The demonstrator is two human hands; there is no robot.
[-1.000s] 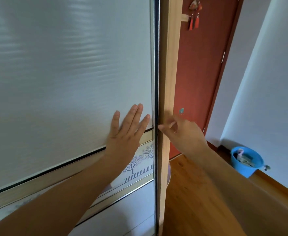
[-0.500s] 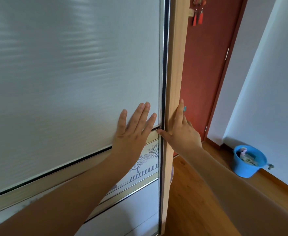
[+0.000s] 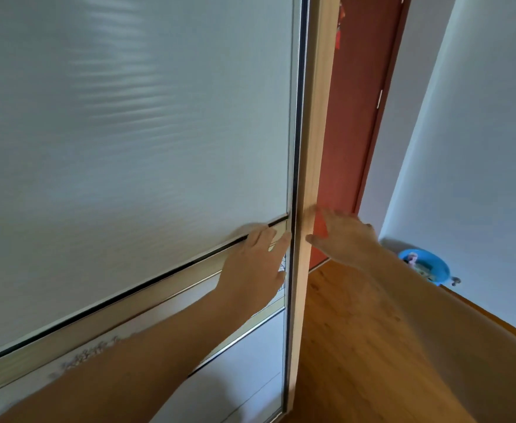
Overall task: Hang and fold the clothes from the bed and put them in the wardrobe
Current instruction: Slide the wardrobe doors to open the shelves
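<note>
Flat on the wardrobe door [image 3: 134,123] — left hand [image 3: 252,270]; right hand [image 3: 346,236] beside its frame.

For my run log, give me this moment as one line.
stage: at wardrobe door | left hand: flat on door edge | right hand: open at frame | clothes: not in view

My left hand [image 3: 252,271] lies flat on the wardrobe door [image 3: 128,132], at its right edge, across the horizontal rail [image 3: 147,293]. Just right of it stands the wardrobe frame post [image 3: 313,148], and my right hand [image 3: 346,239] is on the post's far side. Behind that hand is the room door [image 3: 357,102]; further right, a basin [image 3: 424,265] sits on the floor [image 3: 357,346] against the wall [image 3: 479,148].
</note>
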